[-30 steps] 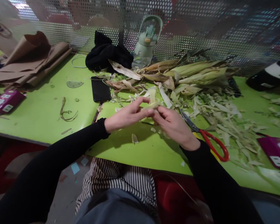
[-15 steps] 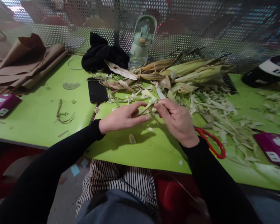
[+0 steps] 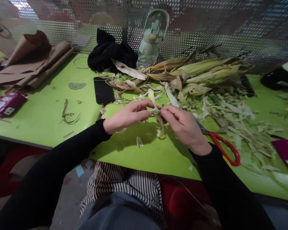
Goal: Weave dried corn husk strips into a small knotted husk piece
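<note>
Between my two hands is a small piece made of pale corn husk strips (image 3: 153,97), with ends curling up and hanging down. My left hand (image 3: 132,114) pinches it between thumb and fingers from the left. At its right side my right hand (image 3: 182,125) grips it with closed fingertips. What exactly lies inside the fingertips is hidden. Red-handled scissors (image 3: 224,148) rest on the table by my right wrist, their blades partly behind the hand. A loose husk scrap (image 3: 139,141) lies below my hands.
Whole corn husks (image 3: 206,72) are heaped at the back, with shredded husk (image 3: 237,118) to the right. A black phone (image 3: 103,90), a black cloth (image 3: 112,54), a green-lidded bottle (image 3: 150,43), brown paper (image 3: 31,65) and a purple box (image 3: 9,103) stand or lie around on the green table (image 3: 43,127).
My left fingers have closed in on the husk piece, and its strips now curl up and down between the hands. The view has shifted slightly, so things appear farther right for the most part.
</note>
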